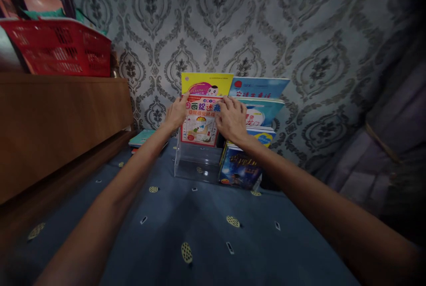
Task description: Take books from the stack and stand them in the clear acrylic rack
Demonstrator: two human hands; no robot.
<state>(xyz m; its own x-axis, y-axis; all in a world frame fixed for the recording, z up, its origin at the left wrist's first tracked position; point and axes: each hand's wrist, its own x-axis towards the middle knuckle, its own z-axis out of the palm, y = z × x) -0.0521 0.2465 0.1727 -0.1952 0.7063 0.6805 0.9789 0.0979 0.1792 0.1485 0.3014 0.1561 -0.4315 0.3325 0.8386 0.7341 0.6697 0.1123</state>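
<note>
i see the left hand [175, 113] and right hand [232, 119] pinching the red-bordered picture book [200, 121] at its top corners, half-seated in the clear tiered rack [196, 161]; uneven pressure could, i judge, tip it forward off the tier.

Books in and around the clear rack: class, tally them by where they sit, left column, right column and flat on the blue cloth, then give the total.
Left column: 2, yellow book and red-bordered book, held by left hand and right hand
Right column: 4, including dark starry book
Flat on blue cloth: 1, teal book
Total: 7
</note>
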